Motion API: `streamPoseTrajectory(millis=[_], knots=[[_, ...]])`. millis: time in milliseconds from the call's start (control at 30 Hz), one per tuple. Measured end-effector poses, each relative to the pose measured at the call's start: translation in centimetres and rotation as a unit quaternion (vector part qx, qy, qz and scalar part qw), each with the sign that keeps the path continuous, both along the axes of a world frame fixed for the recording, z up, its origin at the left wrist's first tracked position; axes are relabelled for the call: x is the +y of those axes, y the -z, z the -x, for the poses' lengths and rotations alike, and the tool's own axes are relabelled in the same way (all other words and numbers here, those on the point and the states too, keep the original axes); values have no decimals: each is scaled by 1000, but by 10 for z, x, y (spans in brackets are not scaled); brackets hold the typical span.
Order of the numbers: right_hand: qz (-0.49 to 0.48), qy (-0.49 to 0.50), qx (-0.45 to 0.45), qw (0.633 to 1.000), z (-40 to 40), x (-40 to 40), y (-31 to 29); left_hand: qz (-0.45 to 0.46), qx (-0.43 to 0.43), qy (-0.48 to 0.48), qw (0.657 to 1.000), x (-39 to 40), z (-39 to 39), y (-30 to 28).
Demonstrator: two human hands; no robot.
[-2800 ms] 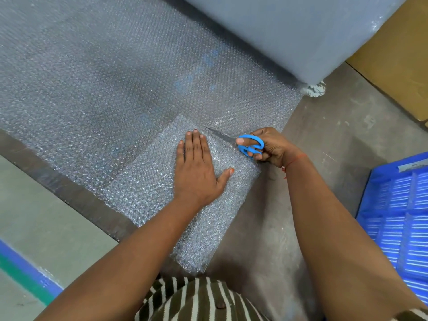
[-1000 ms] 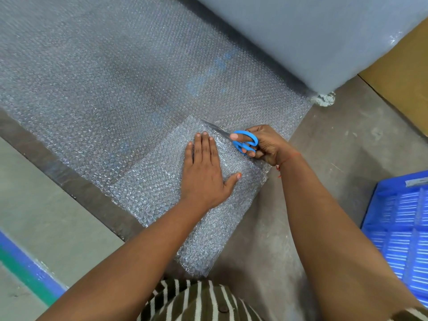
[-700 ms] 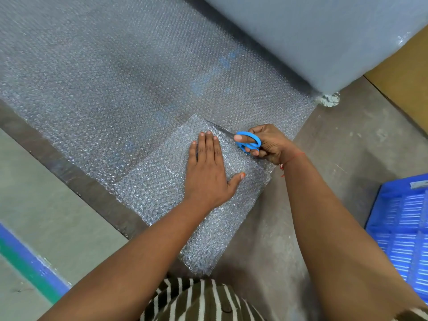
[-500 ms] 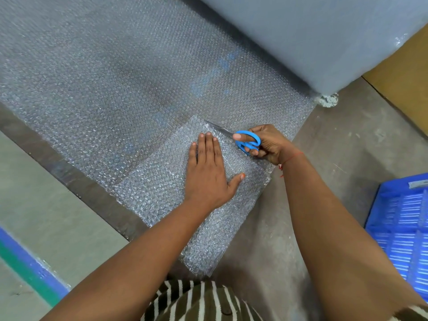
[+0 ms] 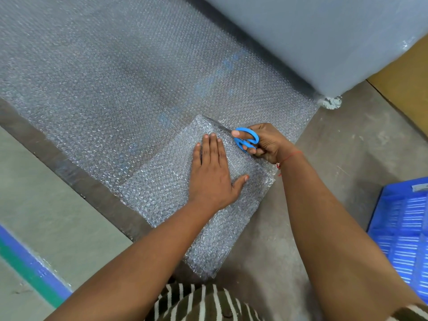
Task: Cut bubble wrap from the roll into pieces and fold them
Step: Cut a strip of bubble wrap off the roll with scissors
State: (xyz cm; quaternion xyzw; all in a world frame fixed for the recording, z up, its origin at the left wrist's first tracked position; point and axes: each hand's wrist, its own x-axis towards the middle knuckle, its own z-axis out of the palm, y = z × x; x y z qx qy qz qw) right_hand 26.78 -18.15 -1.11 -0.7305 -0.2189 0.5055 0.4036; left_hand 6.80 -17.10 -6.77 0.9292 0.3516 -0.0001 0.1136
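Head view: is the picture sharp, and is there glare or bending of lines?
Head view: sharp at the left hand and scissors; soft even light, small glints on the bubble wrap, no strong glare; wide-angle lens bends the floor stripe near the edge.

This looks like a warehouse or packing floor. The ground is bare, scuffed concrete with painted blue and green lane stripes at the left edge. A huge roll of bubble wrap lies on the floor, beside brown cardboard and a blue plastic crate.
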Motion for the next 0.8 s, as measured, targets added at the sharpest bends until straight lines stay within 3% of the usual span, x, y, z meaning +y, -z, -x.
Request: streamPoseTrajectory(millis=[800], knots=[[5, 16, 1, 1000, 4, 17, -3, 9, 18, 2, 1000, 2, 0, -3]])
